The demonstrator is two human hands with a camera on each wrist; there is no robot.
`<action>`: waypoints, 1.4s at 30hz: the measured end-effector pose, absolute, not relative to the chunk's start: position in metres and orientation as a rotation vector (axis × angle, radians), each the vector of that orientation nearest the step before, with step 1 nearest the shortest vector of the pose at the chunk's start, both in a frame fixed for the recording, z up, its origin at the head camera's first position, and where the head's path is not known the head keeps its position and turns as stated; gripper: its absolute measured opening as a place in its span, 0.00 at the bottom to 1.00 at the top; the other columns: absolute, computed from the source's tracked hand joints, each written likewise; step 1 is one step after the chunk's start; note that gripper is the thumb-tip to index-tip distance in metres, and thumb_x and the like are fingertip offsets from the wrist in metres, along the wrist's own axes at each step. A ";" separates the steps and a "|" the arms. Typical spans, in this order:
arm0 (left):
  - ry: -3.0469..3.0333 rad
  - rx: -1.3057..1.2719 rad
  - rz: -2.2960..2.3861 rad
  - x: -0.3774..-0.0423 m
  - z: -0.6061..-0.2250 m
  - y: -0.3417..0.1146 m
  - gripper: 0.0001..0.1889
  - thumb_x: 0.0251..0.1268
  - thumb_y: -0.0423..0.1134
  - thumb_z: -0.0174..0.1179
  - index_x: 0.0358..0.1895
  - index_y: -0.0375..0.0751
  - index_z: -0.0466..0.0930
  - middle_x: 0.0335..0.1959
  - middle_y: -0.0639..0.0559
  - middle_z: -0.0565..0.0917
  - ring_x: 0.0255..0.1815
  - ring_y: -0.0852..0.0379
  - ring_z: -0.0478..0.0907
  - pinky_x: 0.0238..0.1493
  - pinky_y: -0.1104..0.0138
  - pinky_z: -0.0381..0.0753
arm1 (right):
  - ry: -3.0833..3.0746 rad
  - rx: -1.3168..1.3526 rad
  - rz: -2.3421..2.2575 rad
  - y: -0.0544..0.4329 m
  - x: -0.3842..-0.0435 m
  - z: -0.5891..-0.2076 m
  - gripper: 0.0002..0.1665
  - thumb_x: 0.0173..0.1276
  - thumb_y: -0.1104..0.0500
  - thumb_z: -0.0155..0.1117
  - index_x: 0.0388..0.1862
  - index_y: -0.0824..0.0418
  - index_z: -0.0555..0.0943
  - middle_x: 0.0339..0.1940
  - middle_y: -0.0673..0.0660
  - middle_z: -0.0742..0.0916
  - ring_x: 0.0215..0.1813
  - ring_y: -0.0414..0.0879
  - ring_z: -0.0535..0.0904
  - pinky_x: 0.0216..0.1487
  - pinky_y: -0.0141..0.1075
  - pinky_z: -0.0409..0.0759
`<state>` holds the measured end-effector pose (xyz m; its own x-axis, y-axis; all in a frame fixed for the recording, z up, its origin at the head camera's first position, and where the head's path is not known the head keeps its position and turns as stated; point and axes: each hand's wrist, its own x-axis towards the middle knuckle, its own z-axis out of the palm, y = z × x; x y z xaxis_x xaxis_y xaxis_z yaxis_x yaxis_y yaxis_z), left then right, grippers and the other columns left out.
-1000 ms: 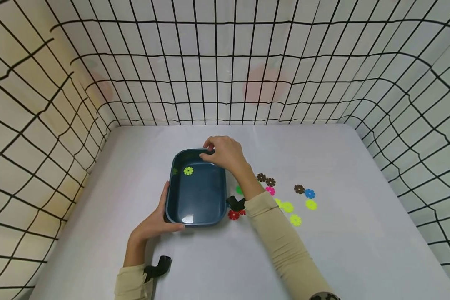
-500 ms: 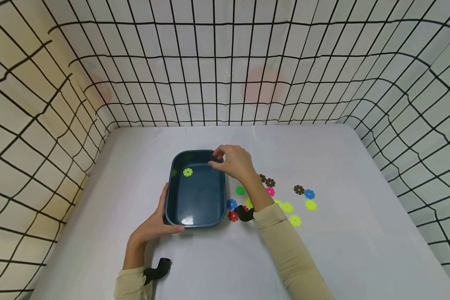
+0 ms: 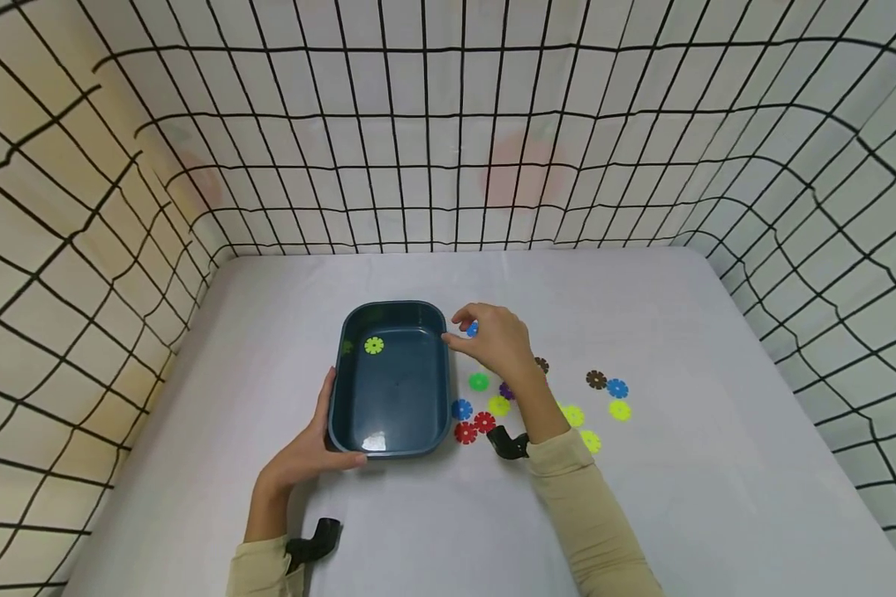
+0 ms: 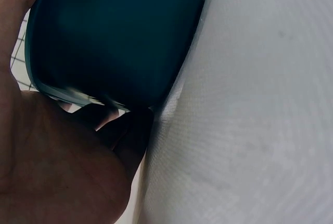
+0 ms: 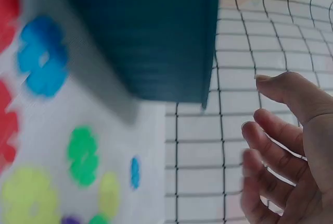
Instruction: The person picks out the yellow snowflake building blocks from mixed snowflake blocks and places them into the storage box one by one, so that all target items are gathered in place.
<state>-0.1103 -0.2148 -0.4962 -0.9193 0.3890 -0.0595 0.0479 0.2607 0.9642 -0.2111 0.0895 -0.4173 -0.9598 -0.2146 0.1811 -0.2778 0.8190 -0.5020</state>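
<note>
A dark blue rectangular tray (image 3: 397,390) lies on the white table, with one yellow-green flower-shaped disc (image 3: 374,345) inside. My left hand (image 3: 309,449) grips its near left corner, thumb along the front side and fingers on the left side. The left wrist view shows those fingers against the tray wall (image 4: 119,36), partly in shadow. Just off the tray's right rim is my right hand (image 3: 502,342), thumb and fingers apart. A blue disc (image 3: 473,330) shows in that gap, but in the right wrist view the fingers (image 5: 276,130) hold nothing.
Right of the tray lie several flower discs: red (image 3: 466,432), blue (image 3: 461,409), green (image 3: 479,381) and yellow (image 3: 499,405). Farther right are a brown disc (image 3: 596,379) and another blue disc (image 3: 617,388). Black wire mesh (image 3: 433,166) surrounds the table's back and sides.
My right hand has moved right and toward me, from over the tray's far right corner to beyond its rim. The left hand keeps its grip on the tray.
</note>
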 end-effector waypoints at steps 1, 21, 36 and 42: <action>2.245 0.402 1.706 -0.110 -0.497 -0.214 0.71 0.43 0.39 0.76 0.76 0.64 0.20 0.80 0.48 0.25 0.78 0.36 0.30 0.69 0.32 0.50 | -2.893 0.374 0.841 0.095 -0.211 -0.421 0.22 0.59 0.41 0.70 0.46 0.54 0.85 0.37 0.51 0.88 0.34 0.45 0.78 0.28 0.32 0.71; 2.226 0.383 1.711 -0.103 -0.504 -0.214 0.70 0.44 0.39 0.75 0.76 0.69 0.21 0.80 0.48 0.25 0.78 0.35 0.33 0.68 0.33 0.54 | -2.999 0.278 0.979 0.133 -0.211 -0.475 0.23 0.58 0.42 0.71 0.47 0.54 0.85 0.39 0.51 0.86 0.33 0.45 0.75 0.33 0.34 0.73; 2.227 0.388 1.729 -0.105 -0.498 -0.215 0.72 0.43 0.37 0.76 0.77 0.61 0.19 0.79 0.47 0.24 0.78 0.35 0.30 0.68 0.31 0.48 | -3.079 0.335 0.822 0.141 -0.221 -0.485 0.22 0.55 0.44 0.74 0.45 0.55 0.85 0.38 0.53 0.86 0.41 0.46 0.79 0.41 0.41 0.79; 2.229 0.400 1.729 -0.107 -0.494 -0.214 0.72 0.43 0.37 0.76 0.77 0.58 0.19 0.80 0.46 0.25 0.78 0.35 0.29 0.68 0.31 0.47 | -3.111 0.315 0.794 0.145 -0.225 -0.487 0.23 0.55 0.44 0.74 0.44 0.56 0.85 0.38 0.52 0.86 0.40 0.46 0.79 0.41 0.40 0.79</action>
